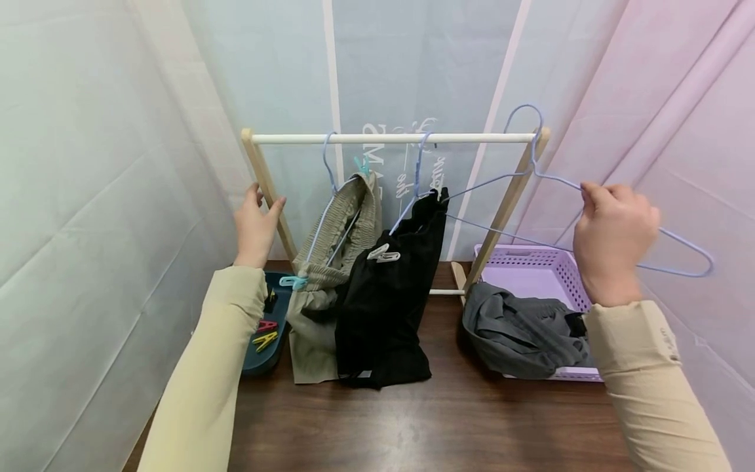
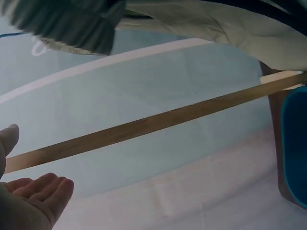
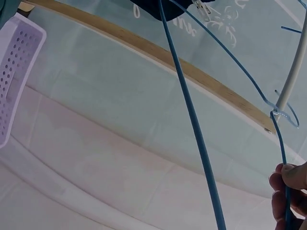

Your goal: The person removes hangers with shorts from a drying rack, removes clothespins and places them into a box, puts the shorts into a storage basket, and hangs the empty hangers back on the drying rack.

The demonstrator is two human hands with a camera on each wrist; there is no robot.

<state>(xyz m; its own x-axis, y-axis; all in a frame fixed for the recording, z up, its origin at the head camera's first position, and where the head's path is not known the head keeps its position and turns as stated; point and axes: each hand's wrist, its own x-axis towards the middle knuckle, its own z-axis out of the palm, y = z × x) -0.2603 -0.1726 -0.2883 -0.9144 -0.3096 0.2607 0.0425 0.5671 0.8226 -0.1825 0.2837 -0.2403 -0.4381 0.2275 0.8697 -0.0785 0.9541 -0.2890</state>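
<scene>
Head view: a blue hanger (image 1: 557,177) stands hook upward near the right end of the white rail (image 1: 377,139), its long axis slanting down rightward; the right hand (image 1: 616,229) pinches its shoulder. Dark wooden surface (image 1: 413,432) below, pale fabric walls (image 1: 118,164) around.

Left wrist view: the left hand's (image 2: 43,201) fingers spread, holding nothing, by a wooden post (image 2: 148,127).

Right wrist view: fingers closed around the hanger's wire.
</scene>
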